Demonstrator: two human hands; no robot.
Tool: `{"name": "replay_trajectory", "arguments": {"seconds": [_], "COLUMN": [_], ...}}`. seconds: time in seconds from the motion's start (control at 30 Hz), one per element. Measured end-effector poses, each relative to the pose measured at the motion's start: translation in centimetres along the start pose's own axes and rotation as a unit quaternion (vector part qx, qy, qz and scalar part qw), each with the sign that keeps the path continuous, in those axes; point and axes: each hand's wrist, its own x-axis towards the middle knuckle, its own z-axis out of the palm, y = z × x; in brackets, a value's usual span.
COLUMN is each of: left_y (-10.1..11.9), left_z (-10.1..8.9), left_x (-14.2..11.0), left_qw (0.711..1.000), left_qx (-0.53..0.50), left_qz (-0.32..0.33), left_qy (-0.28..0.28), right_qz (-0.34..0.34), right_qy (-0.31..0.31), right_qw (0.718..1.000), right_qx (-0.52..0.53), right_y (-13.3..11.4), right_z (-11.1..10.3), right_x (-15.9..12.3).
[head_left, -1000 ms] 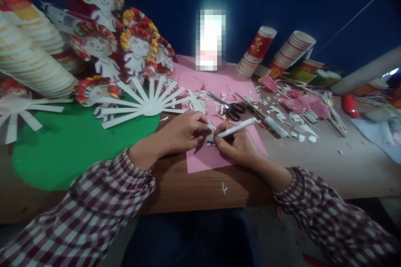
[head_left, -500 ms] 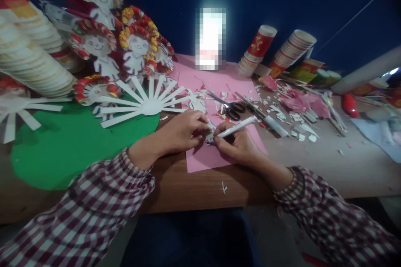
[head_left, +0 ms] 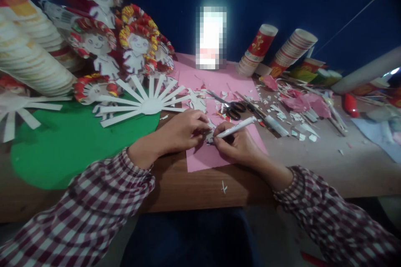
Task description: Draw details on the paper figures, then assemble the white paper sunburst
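Observation:
My right hand [head_left: 238,145] grips a white marker pen [head_left: 240,127], its tip lowered to a small white paper cutout [head_left: 209,135]. The fingers of my left hand [head_left: 183,130] are closed on the cutout's left side and hide part of it. Under both hands lies a pink sheet of paper [head_left: 200,162]. Just beyond them are black-handled scissors [head_left: 235,110], and another white paper cutout [head_left: 197,103] lies near my left knuckles. To the left, a paper cup cut into spread strips [head_left: 151,107] rests partly over a green round mat [head_left: 62,150].
Paper dolls with red and yellow rings [head_left: 97,44] stand at the back left beside stacked paper cups [head_left: 34,58]. A blurred bright device [head_left: 210,37] stands at the back. Right of it are more cup stacks [head_left: 258,48], paper scraps [head_left: 277,112] and pink crumpled paper [head_left: 300,102].
Both hands stay in nearly the same place, with the marker and the cutout still held. The pen tip shifts only very slightly; the surroundings drift a little with the camera.

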Motion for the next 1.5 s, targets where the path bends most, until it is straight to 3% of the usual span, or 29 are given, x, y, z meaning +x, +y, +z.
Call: {"name": "replay_trajectory", "arguments": {"seconds": [0.7,1.3,1.5], "left_y": [0.07,0.68,0.69], "left_z": [-0.03,-0.42,-0.33], "left_x": [0.02,-0.07,-0.08], "left_qw": [1.0,1.0,1.0], "left_qx": [0.009,-0.008,-0.018], "left_qz": [-0.002,-0.015,-0.022], "left_qy": [-0.007,0.0,0.0], "right_qz": [-0.001,0.044,0.02], "right_qy": [-0.005,0.013,0.015], "right_qw": [1.0,0.999,1.0], "right_qx": [-0.002,0.021,0.018], "right_y": [0.02,-0.13,-0.15], "right_z": [-0.11,0.02,0.03], "right_x": [-0.1,0.14,0.28]}}
